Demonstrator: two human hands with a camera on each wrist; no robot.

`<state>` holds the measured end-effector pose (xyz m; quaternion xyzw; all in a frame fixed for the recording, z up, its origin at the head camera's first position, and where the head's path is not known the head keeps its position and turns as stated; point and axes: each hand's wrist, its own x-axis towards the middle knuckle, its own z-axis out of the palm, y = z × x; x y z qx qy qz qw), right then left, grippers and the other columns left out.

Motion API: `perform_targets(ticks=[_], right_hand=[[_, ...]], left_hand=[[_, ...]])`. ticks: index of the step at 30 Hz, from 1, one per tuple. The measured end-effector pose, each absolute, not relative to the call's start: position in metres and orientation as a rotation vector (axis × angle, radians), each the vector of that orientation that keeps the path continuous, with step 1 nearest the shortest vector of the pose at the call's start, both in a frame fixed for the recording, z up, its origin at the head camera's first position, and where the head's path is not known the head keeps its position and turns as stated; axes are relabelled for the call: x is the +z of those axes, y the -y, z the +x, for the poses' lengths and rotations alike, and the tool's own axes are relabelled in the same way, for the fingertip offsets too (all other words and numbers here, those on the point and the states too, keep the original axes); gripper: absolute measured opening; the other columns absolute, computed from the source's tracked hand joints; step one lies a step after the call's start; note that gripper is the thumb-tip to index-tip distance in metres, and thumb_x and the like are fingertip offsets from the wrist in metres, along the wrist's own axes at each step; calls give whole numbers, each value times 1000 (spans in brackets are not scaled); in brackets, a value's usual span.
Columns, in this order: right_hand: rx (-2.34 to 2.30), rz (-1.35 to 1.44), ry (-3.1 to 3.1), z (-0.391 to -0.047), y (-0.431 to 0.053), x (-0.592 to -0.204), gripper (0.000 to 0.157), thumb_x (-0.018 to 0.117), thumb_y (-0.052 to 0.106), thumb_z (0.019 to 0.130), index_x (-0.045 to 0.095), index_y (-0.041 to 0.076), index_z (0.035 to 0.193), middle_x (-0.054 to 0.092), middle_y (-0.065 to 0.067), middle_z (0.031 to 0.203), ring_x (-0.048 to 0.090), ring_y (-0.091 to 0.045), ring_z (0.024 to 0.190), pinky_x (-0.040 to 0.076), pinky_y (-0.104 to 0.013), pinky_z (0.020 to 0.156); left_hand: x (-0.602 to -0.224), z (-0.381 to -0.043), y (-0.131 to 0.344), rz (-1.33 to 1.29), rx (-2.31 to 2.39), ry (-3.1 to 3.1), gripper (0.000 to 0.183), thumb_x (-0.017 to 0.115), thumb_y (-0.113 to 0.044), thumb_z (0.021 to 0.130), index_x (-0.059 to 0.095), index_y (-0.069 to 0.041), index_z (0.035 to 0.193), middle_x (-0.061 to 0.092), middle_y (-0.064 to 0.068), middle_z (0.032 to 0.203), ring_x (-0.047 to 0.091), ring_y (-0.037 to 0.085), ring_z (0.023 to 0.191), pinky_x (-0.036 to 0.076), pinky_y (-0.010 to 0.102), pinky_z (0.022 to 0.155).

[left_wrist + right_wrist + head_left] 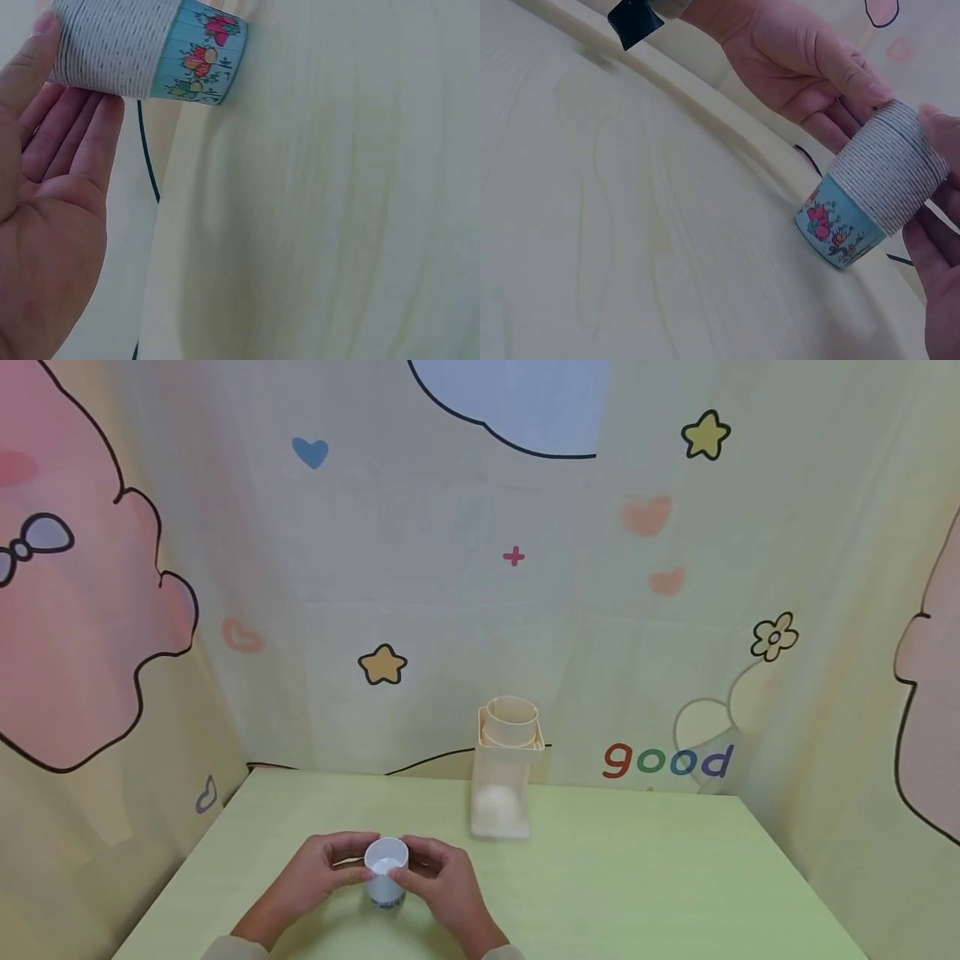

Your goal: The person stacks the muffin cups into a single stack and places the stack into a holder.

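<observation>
A stack of nested paper cups [386, 887] is between my two hands, mouth up and base low over the table. Many pale rims pile closely together, and the lowest cup shows a light blue wall [201, 56] printed with colourful fruit. My left hand [307, 872] holds the stack from the left, thumb at the near side and fingers at the far side. From the opposite side my right hand [448, 878] grips it the same way, its thumb [939, 127] near the upper rims.
Beyond the hands, a cream-coloured stand [501, 777] with a round tube [512, 722] on top stands at the back of the pale yellow-green table [645, 877]. A cloth backdrop [450, 552] with cartoon prints hangs behind and along both sides.
</observation>
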<state>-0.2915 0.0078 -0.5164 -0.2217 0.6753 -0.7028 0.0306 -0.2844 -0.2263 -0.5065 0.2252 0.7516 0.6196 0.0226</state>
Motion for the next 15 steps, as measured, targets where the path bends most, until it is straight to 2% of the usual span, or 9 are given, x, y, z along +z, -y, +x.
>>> perform_targets(ticks=[6, 15], right_hand=[[-2160, -709, -2053, -292, -12, -519, 41, 84, 11, 86, 72, 4, 125, 74, -17, 122, 72, -26, 112, 59, -22, 92], [-2182, -721, -2061, -294, -17, -518, 40, 83, 12, 86, 73, 5, 124, 74, -16, 122, 72, -23, 113, 59, -23, 94]], left_hand=[[-512, -285, 226, 697, 1928, -2364, 50, 80, -12, 88, 64, 9, 131, 68, 26, 129, 69, 2, 110, 59, 23, 93], [-512, -289, 220, 674, 1968, -2361, 50, 81, -14, 88, 65, 5, 131, 68, 23, 130, 68, 2, 112, 58, 23, 96]])
